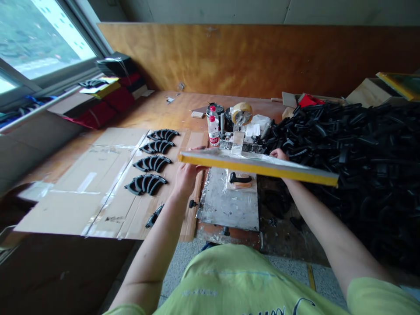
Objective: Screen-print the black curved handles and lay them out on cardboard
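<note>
A flat frame with a yellow front edge [259, 168] is raised above a grey metal plate [226, 205], slightly tilted down to the right. My left hand [188, 175] is closed on its left end, with some fingers hidden under it. Behind the frame's far edge, my right hand [278, 156] grips it, partly hidden by the frame. On the plate lies a black curved part [240, 178] over a small clear patch. The frame hides the back of the plate, where a metal clamp [249, 146] shows beyond it.
Fanned black parts [147, 184] lie in several groups on cardboard [75, 175] at left. A large heap of black parts [361, 153] fills the right. Bottles [213, 131] and a tape roll [242, 113] stand behind the plate. Boxes [95, 111] sit by the window.
</note>
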Motion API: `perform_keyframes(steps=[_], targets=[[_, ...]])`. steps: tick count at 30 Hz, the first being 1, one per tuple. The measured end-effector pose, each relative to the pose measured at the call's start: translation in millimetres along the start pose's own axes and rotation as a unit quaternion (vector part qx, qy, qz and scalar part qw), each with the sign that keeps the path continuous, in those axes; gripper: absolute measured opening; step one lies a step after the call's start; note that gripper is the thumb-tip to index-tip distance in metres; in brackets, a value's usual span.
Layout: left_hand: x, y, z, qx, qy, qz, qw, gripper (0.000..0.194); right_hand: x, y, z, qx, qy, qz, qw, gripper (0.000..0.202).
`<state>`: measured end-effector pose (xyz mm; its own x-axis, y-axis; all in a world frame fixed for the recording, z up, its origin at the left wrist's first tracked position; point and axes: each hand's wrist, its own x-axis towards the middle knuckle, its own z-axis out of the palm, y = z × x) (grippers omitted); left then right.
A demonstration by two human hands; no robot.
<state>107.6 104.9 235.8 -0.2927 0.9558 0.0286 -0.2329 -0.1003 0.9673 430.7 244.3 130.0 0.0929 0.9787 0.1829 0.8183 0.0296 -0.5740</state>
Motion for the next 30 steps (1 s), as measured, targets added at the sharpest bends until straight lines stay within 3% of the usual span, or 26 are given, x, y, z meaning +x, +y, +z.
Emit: perform_keyframes(steps=[3, 6, 9, 12, 14, 16, 19, 23, 26, 30], targets=[[13.7, 3.3, 10.9, -0.005, -0.019, 0.014, 1.0, 0.041, -46.4, 4.8, 31.1, 0.003, -0.115, -0.098, 0.989, 0.032], [1.9, -12.5, 10.9, 0.001, -0.004, -0.009, 1.0, 0.046, -77.0, -10.9, 48.3, -0.049, -0.169, -0.221, 0.959, 0.037], [-34.5, -43.2, 3.8, 0.046, -0.053, -0.121, 0.99, 0.052, -88.1, -33.4, 40.0, -0.091, -0.183, -0.257, 0.944, 0.016], [-78.6, -75.1, -2.6, 0.057, -0.103, -0.255, 0.96, 0.058, -106.6, -67.3, 27.4, -0.061, -0.159, -0.321, 0.932, 0.013], [-101.1, -92.1, -7.8, 0.018, -0.068, -0.283, 0.957, 0.061, -131.3, -96.5, 28.7, -0.038, -0.148, -0.39, 0.908, 0.016], [-114.9, -105.0, -20.9, -0.016, 0.023, -0.261, 0.965, 0.058, -160.8, -126.1, 40.4, -0.023, -0.164, -0.464, 0.87, 0.019], [-127.9, -117.4, -66.5, -0.001, 0.178, -0.214, 0.961, 0.053, -196.0, -164.5, 74.1, 0.016, -0.214, -0.537, 0.816, 0.024], [-152.1, -129.0, -158.6, 0.112, 0.3, -0.243, 0.916, 0.056, -209.8, -201.9, 134.3, 0.012, -0.297, -0.547, 0.782, 0.026], [-170.5, -141.3, -212.0, 0.231, 0.344, -0.319, 0.853, 0.064, -210.8, -221.9, 175.7, -0.068, -0.356, -0.526, 0.77, 0.022], [-173.0, -156.5, -242.1, 0.298, 0.339, -0.361, 0.816, 0.063, -217.7, -240.9, 208.6, -0.157, -0.417, -0.481, 0.755, 0.026]])
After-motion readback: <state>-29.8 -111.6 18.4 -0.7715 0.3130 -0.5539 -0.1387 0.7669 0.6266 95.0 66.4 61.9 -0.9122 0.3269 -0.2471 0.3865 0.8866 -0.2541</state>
